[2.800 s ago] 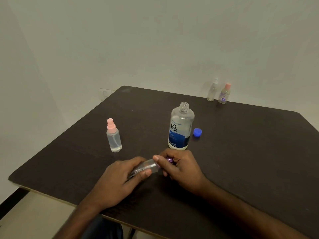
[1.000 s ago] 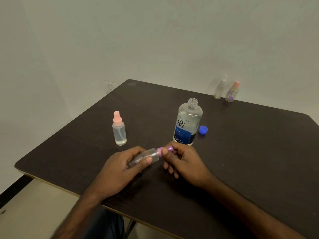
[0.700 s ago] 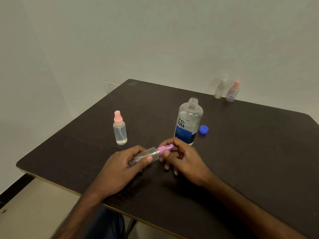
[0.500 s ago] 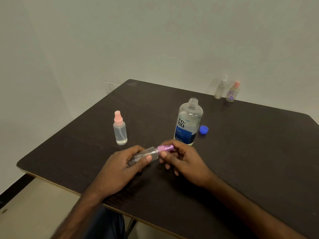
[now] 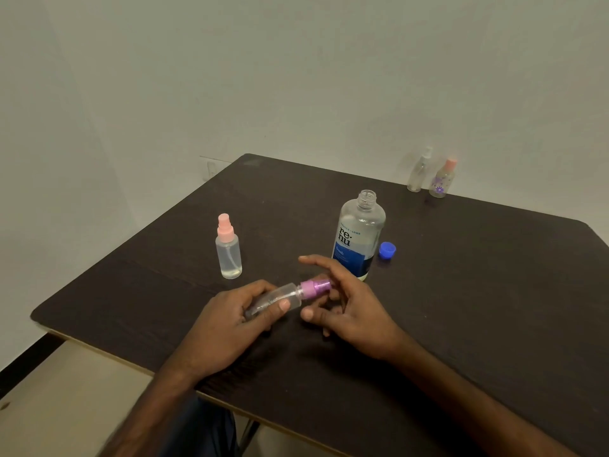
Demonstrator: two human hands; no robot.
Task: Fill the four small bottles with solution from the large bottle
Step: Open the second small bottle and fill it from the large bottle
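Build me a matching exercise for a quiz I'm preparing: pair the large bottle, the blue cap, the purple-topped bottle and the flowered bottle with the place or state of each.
Things:
1. large bottle
2. blue cap
3. purple-topped bottle
4. flowered bottle

Places or states:
a. standing at the far edge of the table
b. held sideways in the left hand
c. lying loose on the table
d. standing upright with its neck uncapped

Pairs: 1-d, 2-c, 3-b, 4-a

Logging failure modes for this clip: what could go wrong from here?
1. The large bottle stands uncapped just behind the right hand; a bump could tip and spill it.
2. The left hand holds the small bottle nearly sideways; once its purple cap comes off, any contents could leak.
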